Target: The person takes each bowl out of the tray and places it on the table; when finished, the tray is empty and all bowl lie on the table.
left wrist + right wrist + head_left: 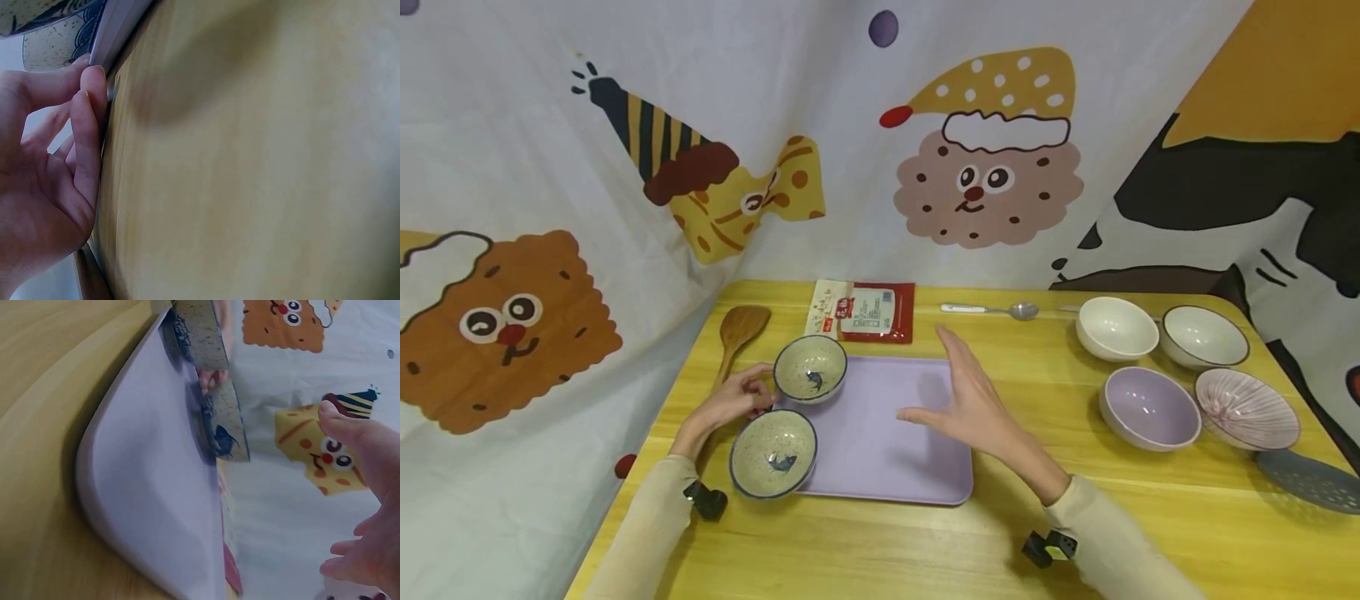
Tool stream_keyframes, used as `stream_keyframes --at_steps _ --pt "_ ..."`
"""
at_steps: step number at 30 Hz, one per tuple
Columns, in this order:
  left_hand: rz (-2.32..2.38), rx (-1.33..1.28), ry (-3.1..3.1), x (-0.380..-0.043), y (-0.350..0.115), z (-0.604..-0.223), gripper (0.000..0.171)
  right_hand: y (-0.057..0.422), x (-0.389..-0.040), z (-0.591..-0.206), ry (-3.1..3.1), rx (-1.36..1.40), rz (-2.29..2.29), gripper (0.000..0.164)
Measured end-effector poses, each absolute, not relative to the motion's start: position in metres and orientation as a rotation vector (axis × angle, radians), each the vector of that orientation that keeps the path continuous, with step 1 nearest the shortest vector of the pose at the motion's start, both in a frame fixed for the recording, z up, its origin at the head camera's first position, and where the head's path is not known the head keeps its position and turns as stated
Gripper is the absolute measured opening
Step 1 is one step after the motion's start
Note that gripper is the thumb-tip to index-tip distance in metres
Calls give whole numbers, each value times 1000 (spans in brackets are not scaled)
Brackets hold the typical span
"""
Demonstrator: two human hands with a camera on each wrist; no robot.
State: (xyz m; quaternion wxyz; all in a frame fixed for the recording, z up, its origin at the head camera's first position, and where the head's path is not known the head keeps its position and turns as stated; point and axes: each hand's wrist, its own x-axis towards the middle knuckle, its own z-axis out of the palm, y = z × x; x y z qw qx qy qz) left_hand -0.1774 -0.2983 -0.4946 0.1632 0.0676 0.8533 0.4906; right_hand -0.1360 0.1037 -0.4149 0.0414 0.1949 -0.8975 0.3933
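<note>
My left hand pinches the left rim of the lilac tray, its fingers between two speckled bowls. In the left wrist view, the fingertips meet right at the tray's edge. The far speckled bowl and the near speckled bowl, both blue-rimmed with a blue fish inside, stand on the tray's left side; the near one overhangs its edge. My right hand hovers over the tray's right part, thumb and fingers spread wide and holding nothing.
A wooden spatula lies left of the tray, and a red-and-white packet behind it. A metal spoon lies at the back. On the right stand a white bowl, a dark-rimmed bowl, a purple bowl, a striped bowl and a grey skimmer.
</note>
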Motion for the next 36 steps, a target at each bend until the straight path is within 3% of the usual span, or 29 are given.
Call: stream_keyframes --at_steps 18,36 --pt "1419 193 2431 -176 -301 -497 58 20 -186 -442 -2893 858 1263 127" --pt "1439 197 2412 -177 -299 -494 63 -34 -190 -465 -2815 871 1554 137"
